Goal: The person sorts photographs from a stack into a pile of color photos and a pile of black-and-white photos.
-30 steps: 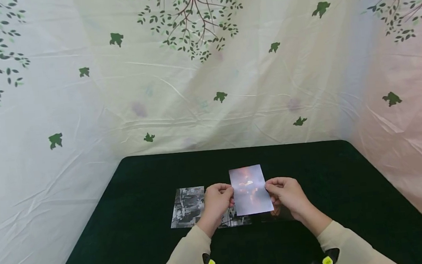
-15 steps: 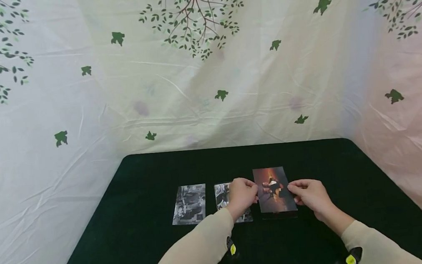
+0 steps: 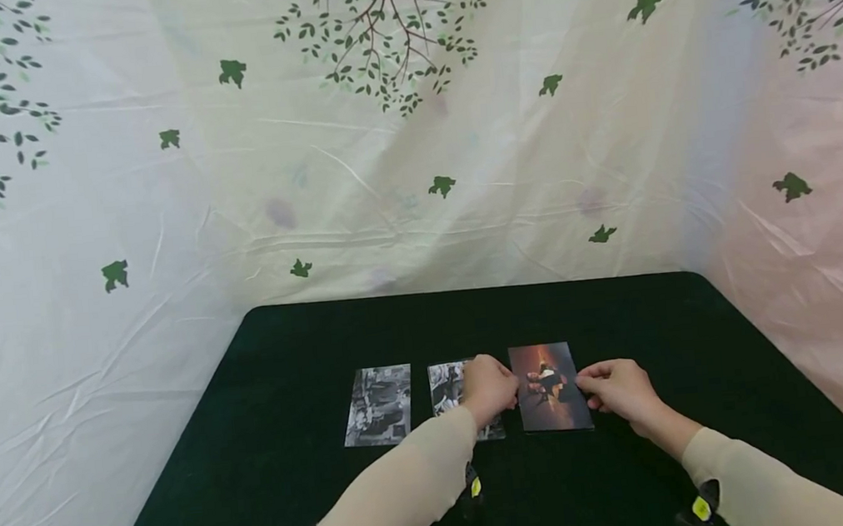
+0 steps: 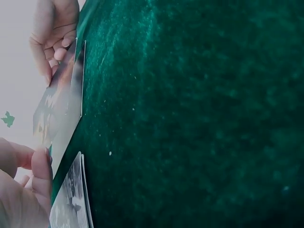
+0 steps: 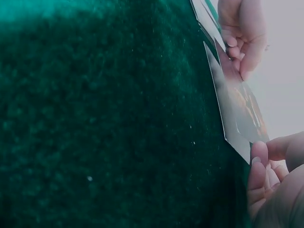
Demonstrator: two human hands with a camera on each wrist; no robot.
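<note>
A colour photo print (image 3: 551, 388) with a dark figure on an orange-brown background is held between both hands. My left hand (image 3: 489, 389) pinches its left edge, and my right hand (image 3: 617, 389) pinches the right one. Both wrist views show the print tilted, close over another photo (image 5: 222, 102) on the cloth. In the head view it covers nearly all of that lower photo. Beside it lies a small stack of black-and-white photos (image 4: 71, 197), partly hidden by my left hand in the head view. Farther left, a black-and-white photo (image 3: 377, 406) lies flat.
Dark green cloth (image 3: 322, 505) covers the table, whose far edge meets a pale hanging curtain (image 3: 360, 243) printed with leaves and branches. A dark band with a yellow tag (image 3: 701, 508) sits at the right wrist.
Both hands have carried the colour print rightward from in front of the middle stack and lowered it over the right-hand photo. The middle stack shows more now.
</note>
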